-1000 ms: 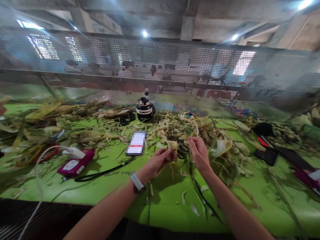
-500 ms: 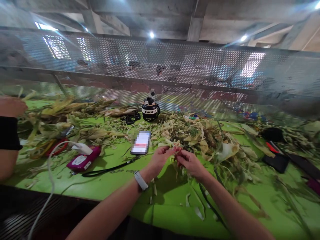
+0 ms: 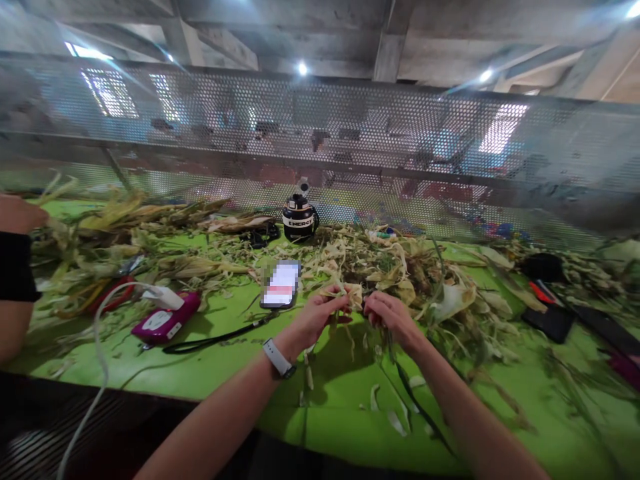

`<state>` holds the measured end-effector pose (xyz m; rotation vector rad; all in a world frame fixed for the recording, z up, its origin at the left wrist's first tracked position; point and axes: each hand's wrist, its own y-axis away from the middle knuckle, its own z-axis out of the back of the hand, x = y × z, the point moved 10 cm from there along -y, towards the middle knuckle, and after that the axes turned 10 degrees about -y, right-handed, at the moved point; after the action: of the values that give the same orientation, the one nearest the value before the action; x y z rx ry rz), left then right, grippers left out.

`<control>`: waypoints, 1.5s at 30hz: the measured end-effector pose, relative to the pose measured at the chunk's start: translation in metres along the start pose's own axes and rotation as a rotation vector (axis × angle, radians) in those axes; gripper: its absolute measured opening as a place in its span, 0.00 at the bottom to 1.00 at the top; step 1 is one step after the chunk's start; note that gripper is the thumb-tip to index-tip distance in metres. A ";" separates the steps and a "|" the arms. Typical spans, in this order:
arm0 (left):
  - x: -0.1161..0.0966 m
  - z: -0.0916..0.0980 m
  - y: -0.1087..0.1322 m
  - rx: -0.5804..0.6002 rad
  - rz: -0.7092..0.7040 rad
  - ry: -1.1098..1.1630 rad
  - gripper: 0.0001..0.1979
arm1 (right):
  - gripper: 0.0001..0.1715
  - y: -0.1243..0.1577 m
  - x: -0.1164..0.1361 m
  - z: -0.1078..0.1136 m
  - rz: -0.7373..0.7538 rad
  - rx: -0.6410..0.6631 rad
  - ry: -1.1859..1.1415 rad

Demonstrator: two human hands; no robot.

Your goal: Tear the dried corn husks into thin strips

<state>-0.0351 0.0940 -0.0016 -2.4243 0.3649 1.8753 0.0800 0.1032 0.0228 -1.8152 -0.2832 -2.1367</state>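
Note:
My left hand (image 3: 319, 319) is closed, its fingers pinching a pale, dry leaf piece (image 3: 355, 295) that looks like husk. Thin strips dangle below it. A short way to the right, my right hand (image 3: 394, 319) has its fingers curled together at the leaf's right side; whatever lies between them is too small to make out. Just beyond both hands spreads a heap of dry leaves and stalks (image 3: 400, 261). Under my hands, a few pale scraps (image 3: 397, 423) lie on the green tabletop (image 3: 345, 433).
A phone (image 3: 281, 285) with a black strap (image 3: 215, 343) lies left of my hands. Further left are a purple power strip (image 3: 167, 319) and white cable (image 3: 100, 333). A black jug (image 3: 299, 219) stands before the perforated metal screen (image 3: 300, 157). Another person's arm (image 3: 17, 267) reaches in at far left.
My hands have drawn apart slightly, the right one moving right. The pale leaf piece now shows between them at my left fingertips.

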 end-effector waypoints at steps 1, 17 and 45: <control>0.003 -0.004 0.001 0.022 0.018 -0.042 0.17 | 0.21 -0.001 -0.001 0.004 0.013 -0.039 0.013; -0.011 -0.014 0.006 0.095 -0.072 -0.319 0.19 | 0.19 -0.001 -0.005 0.009 0.075 -0.208 0.059; 0.000 -0.022 0.006 0.200 -0.112 -0.496 0.16 | 0.13 -0.001 -0.002 0.020 0.204 -0.319 -0.184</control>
<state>-0.0154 0.0843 0.0047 -1.7396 0.3519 2.1753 0.0979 0.1112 0.0243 -2.1159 0.2074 -1.9636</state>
